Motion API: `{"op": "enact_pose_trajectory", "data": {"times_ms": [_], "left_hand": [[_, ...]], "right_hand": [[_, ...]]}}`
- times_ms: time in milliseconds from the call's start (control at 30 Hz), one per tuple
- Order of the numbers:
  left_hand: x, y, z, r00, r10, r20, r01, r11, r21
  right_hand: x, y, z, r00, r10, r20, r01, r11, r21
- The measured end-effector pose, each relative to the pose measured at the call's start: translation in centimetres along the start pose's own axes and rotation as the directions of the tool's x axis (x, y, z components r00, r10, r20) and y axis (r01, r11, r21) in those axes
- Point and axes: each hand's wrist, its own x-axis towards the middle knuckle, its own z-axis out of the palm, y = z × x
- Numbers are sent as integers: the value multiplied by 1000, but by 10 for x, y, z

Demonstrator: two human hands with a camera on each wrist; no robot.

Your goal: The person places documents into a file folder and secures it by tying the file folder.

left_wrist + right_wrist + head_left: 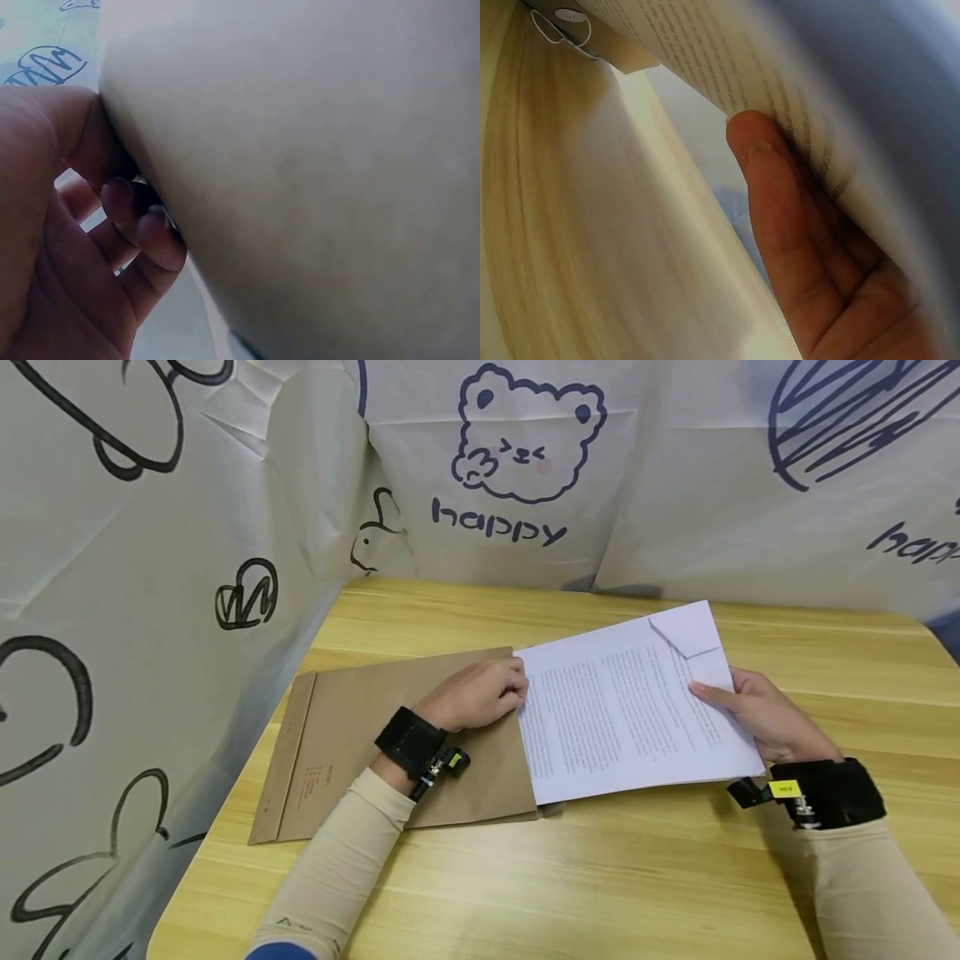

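Note:
A brown kraft document envelope (352, 752) lies on the table, its mouth toward the right. My left hand (480, 695) pinches the mouth's edge with curled fingers; in the left wrist view the brown paper (300, 172) fills most of the picture. My right hand (780, 722) holds a stack of white printed sheets (600, 718) by its right side, thumb on top. The top sheet has a folded corner (690, 639). The stack's left edge meets the envelope's mouth; how far it reaches inside is hidden. A round button with a white string (571, 15) shows on the envelope's underside.
The light wood table (637, 885) extends around the envelope and sheets. White sheeting (675, 527) with drawn figures hangs behind and at the left, close to the table's edges. Each wrist carries a black strap (411, 742) with a small camera.

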Motion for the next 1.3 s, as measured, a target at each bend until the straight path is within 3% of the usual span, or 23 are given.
{"op": "enact_pose_trajectory", "data": {"times_ms": [700, 1300], "left_hand": [[-1, 2, -1, 1000, -1, -9, 1, 1000, 10], [-1, 1, -3, 1000, -9, -12, 9, 1000, 8]], "right_hand": [[6, 4, 22, 1000, 3, -12, -2, 996, 85], [16, 5, 48, 1000, 1, -8, -1, 998, 68]]}}
